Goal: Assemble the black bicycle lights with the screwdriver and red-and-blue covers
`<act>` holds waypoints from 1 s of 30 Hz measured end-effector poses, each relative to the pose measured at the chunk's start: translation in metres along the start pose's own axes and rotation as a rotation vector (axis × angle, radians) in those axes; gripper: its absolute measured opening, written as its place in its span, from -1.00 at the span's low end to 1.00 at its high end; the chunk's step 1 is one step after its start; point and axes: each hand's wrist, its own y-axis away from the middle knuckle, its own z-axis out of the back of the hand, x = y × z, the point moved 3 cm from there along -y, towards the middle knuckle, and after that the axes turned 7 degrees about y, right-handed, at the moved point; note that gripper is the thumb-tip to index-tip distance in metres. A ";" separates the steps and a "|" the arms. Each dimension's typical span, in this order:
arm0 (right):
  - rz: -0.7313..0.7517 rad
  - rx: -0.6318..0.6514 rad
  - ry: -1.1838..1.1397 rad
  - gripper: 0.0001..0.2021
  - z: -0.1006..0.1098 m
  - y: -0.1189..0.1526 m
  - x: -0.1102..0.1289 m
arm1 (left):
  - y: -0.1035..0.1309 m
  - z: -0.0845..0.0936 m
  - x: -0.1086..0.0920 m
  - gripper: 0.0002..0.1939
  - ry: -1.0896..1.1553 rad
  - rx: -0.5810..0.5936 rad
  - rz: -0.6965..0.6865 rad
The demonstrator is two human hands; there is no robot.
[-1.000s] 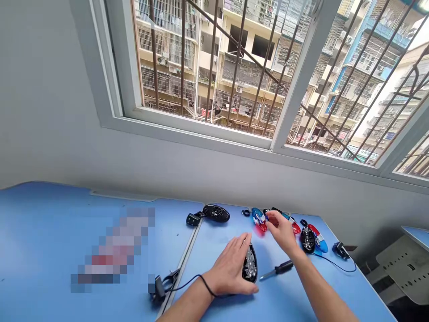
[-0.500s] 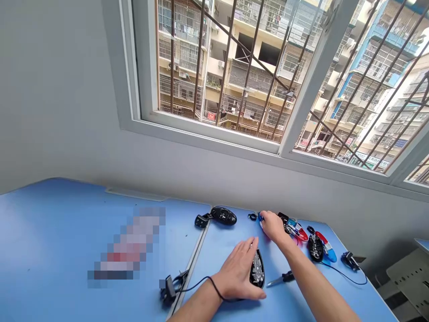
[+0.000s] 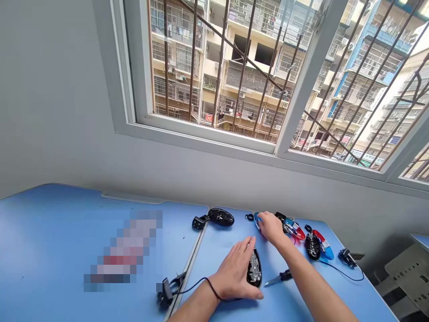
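Note:
My left hand point(image 3: 236, 270) spans a black oval casing point(image 3: 255, 268) on the blue table, fingers at its far end and thumb by its near end. The casing lies open side up, showing shiny parts inside. A thin black cord crosses my left wrist and leads to a black clip-like piece point(image 3: 166, 290). Further back, my right hand point(image 3: 271, 227) has its fingers closed on a blue and red oval cover point(image 3: 257, 219), mostly hidden beneath them. Below my right forearm lies a screwdriver point(image 3: 279, 278) with a dark handle.
A closed black oval unit point(image 3: 221, 217) with a small block attached lies at the back. To the right are several red, white and blue covers point(image 3: 323, 245), another open black casing point(image 3: 313, 246) and a corded black clip point(image 3: 346, 258). A window point(image 3: 214, 129) rises behind the table point(image 3: 50, 250).
The whole view has shifted slightly, so table items appear a little further left. Both hands keep nearly the same places and grips.

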 end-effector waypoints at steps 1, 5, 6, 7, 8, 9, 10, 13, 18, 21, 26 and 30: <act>0.004 -0.014 -0.018 -0.72 0.003 0.003 0.000 | 0.000 0.000 0.001 0.33 0.003 -0.005 -0.004; 0.021 -0.071 -0.115 -0.72 0.015 0.024 -0.006 | -0.001 -0.002 0.007 0.37 0.018 -0.038 -0.022; 0.027 -0.074 -0.145 -0.72 0.016 0.032 -0.008 | -0.001 -0.003 0.008 0.38 0.020 -0.044 -0.023; 0.035 -0.068 -0.177 -0.73 0.017 0.042 -0.008 | -0.002 -0.004 0.010 0.39 0.021 -0.049 -0.025; 0.044 -0.053 -0.210 -0.74 0.016 0.053 -0.009 | -0.002 -0.004 0.011 0.40 0.022 -0.053 -0.028; 0.056 -0.029 -0.242 -0.74 0.015 0.064 -0.008 | -0.002 -0.005 0.012 0.41 0.021 -0.057 -0.034; 0.071 -0.002 -0.273 -0.74 0.013 0.075 -0.006 | -0.002 -0.006 0.013 0.41 0.021 -0.064 -0.043; 0.080 0.104 -0.376 -0.68 0.005 0.101 0.004 | -0.002 -0.006 0.016 0.42 0.025 -0.090 -0.064; 0.039 0.171 -0.446 -0.57 -0.005 0.114 0.018 | -0.002 -0.006 0.016 0.47 0.025 -0.094 -0.083; 0.048 0.173 -0.469 -0.53 -0.007 0.115 0.021 | 0.000 -0.005 0.014 0.47 0.029 -0.084 -0.095; 0.064 0.152 -0.491 -0.46 -0.011 0.117 0.023 | 0.002 -0.004 0.014 0.50 -0.002 -0.054 -0.104; 0.037 0.109 -0.528 -0.57 -0.019 0.117 0.020 | 0.004 -0.001 0.017 0.47 -0.004 -0.065 -0.106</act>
